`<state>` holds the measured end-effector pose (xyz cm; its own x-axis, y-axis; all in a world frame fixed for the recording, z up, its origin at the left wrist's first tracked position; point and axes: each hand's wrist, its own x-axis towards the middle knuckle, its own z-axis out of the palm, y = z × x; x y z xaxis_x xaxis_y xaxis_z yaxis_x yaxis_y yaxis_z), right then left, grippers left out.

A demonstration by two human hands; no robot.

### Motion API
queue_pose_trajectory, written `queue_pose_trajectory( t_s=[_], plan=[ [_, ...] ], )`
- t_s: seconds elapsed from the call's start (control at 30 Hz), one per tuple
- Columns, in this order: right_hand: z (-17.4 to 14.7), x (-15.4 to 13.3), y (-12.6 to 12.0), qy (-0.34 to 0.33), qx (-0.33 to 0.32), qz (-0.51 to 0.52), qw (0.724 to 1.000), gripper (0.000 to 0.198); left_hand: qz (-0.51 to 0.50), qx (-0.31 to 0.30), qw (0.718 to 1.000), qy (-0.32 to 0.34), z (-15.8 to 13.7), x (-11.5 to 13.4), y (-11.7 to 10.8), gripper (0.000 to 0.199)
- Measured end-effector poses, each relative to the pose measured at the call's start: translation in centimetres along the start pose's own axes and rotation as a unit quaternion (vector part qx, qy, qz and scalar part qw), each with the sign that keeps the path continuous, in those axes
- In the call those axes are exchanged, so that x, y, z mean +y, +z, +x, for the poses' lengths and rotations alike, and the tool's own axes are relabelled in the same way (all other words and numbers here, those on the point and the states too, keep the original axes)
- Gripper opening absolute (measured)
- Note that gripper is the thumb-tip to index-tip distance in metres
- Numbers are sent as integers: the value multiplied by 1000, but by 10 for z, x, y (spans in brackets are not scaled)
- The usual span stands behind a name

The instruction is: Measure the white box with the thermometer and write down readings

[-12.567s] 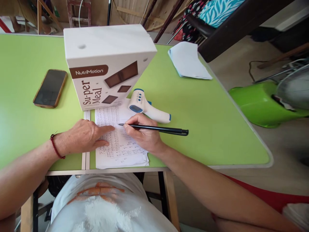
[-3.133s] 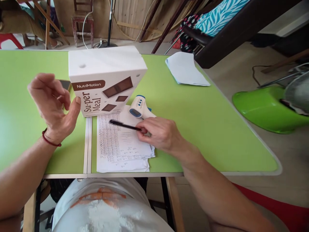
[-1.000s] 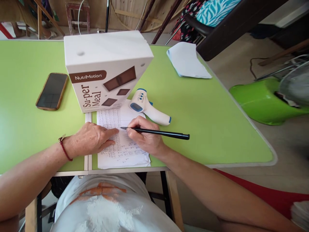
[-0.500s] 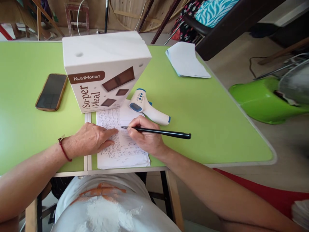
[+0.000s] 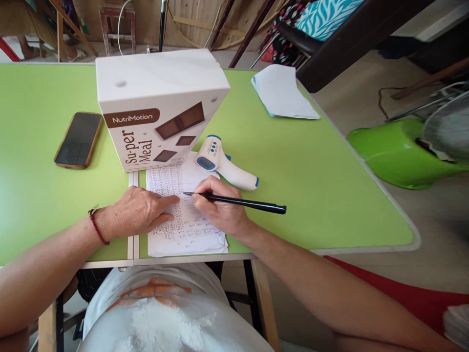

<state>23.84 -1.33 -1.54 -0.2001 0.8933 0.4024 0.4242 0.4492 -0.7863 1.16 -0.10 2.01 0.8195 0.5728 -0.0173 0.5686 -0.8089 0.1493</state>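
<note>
A black pen [image 5: 249, 201] is gripped in my right hand [image 5: 223, 208], its tip at the sheet of paper [image 5: 198, 178] covered in small handwriting. My left hand [image 5: 144, 210] rests on the paper's left part, the index finger stretched out close to the pen tip and the thumb apart from it. Just beyond my right hand lies a white and blue infrared thermometer [image 5: 227, 166], partly over the paper's upper right edge. A white NutriMotion box [image 5: 163, 110] stands behind the paper, at its top edge.
On the green table [image 5: 311, 186], a phone [image 5: 78, 140] in a brown case lies left of the box. Folded white paper [image 5: 286, 92] is at the far right edge. A green bin [image 5: 392, 151] stands on the floor to the right. Behind the table is a small stool [image 5: 117, 27].
The pen's rear end has swung slightly toward me and to the left, while its tip stays in about the same spot. My left hand has not moved visibly.
</note>
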Motion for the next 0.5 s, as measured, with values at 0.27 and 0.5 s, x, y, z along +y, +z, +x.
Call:
queue_pose_trajectory(
  t_s=[0.27,0.5],
  plan=[
    [-1,2,0,12,11,9,1000,13,0,-7,1000,-1,0,-1,-1,26],
    [-2,2,2,19,28,6,999,12,2,-5,1000,-1,0,0,-1,27]
  ],
)
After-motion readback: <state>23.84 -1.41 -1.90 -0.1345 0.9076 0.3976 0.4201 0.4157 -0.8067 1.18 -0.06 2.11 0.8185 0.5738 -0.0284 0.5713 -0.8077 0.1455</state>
